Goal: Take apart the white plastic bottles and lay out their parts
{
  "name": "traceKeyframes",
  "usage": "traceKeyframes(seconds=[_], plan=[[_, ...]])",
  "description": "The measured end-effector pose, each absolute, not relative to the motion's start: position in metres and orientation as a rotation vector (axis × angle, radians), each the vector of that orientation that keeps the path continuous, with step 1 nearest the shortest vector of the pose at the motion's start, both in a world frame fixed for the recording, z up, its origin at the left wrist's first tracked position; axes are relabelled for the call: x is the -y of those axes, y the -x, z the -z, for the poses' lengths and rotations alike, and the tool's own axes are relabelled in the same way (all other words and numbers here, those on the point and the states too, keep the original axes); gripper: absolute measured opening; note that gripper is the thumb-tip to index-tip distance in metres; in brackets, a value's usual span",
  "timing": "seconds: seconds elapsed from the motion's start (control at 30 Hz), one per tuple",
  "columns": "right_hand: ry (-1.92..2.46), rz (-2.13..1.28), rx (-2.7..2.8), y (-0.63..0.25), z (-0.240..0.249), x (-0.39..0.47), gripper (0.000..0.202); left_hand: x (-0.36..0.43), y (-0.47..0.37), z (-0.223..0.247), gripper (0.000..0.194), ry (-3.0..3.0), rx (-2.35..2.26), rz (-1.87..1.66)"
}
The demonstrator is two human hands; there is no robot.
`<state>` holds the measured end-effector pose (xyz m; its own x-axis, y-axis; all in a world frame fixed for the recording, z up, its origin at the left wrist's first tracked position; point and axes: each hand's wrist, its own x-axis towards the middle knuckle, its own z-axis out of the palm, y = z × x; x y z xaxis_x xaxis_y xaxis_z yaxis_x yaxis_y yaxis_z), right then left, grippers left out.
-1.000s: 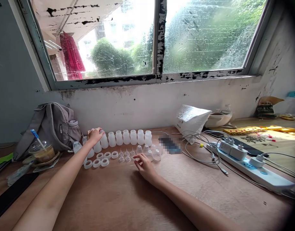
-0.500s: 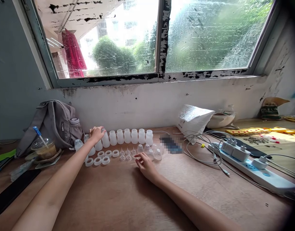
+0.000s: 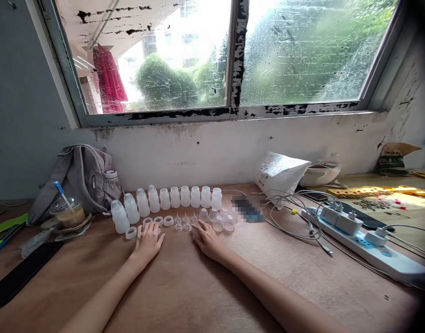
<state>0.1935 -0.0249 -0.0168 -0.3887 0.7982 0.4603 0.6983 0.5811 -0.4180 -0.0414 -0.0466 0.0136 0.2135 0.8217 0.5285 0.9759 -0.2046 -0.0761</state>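
Observation:
A curved row of frosted baby bottles stands along the back of the wooden table. Those at its left end, such as the nearest bottle, have clear domed caps on. My left hand lies palm down with fingers stretched over the white screw rings, partly hiding some of them. My right hand rests on the table, fingers loosely apart, its fingertips beside the clear silicone nipples. Just beyond that hand several clear dome caps stand in a cluster. Neither hand appears to hold anything.
At left are a grey backpack, an iced drink cup with a straw and a black flat case. To the right lie a white pouch, tangled cables and a power strip with plugs.
My left hand has let go of a capped bottle at the back row and come down toward me onto the rings. My right hand stays nearly in place.

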Motion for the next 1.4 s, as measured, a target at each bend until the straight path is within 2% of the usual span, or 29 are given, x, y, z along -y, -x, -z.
traceKeyframes(seconds=[0.2, 0.43, 0.57, 0.9, 1.13, 1.4], plan=[[1.189, -0.168, 2.185, -0.194, 0.02, 0.023, 0.034, 0.047, 0.045, -0.016, 0.02, 2.025, 1.694, 0.512], [0.837, -0.196, 2.259, -0.186, 0.0, 0.05, 0.04, 0.05, 0.048, -0.015, 0.017, 2.025, 1.679, 0.543], [0.732, -0.25, 2.441, -0.177, -0.01, 0.071, 0.034, 0.048, 0.051, -0.013, 0.016, 2.039, 1.687, 0.576], [0.799, -0.397, 2.077, -0.175, -0.011, 0.064, 0.023, 0.059, 0.028, -0.017, 0.014, 2.455, 1.27, 1.02], [1.014, -0.576, 1.814, -0.178, -0.007, 0.053, 0.021, 0.064, 0.012, -0.012, 0.034, 2.591, 1.274, 1.007], [1.045, -0.556, 1.845, -0.177, -0.005, 0.052, 0.022, 0.065, 0.014, -0.013, 0.048, 2.775, 1.365, 0.893]])
